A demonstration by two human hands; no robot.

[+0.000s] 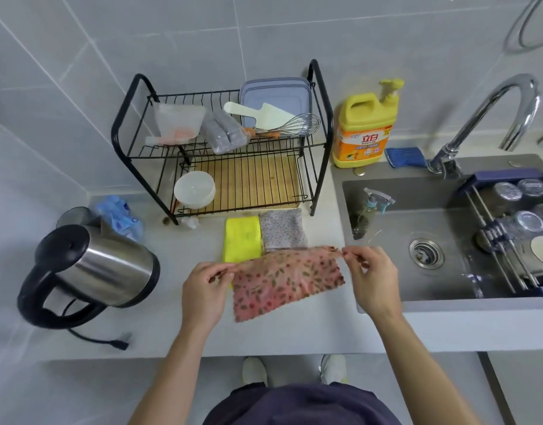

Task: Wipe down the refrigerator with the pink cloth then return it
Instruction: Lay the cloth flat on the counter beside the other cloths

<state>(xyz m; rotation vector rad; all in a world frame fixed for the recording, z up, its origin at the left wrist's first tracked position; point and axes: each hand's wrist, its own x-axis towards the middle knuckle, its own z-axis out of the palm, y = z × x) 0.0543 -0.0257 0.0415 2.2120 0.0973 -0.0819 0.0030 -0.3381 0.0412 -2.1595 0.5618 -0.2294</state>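
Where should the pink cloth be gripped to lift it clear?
Take the pink cloth at its two far corners, from above, where the left hand and right hand now pinch it. Thin and limp, it stays spread that way instead of bunching.

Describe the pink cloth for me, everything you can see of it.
The pink cloth is a thin, roughly square fabric printed with small brown leaves and red dots, its edges zigzag-cut. It is spread open over the grey counter in front of the yellow cloth and the grey dotted cloth, covering their near edges. The left hand pinches its far left corner, the right hand its far right corner. Whether its lower edge rests on the counter is unclear.
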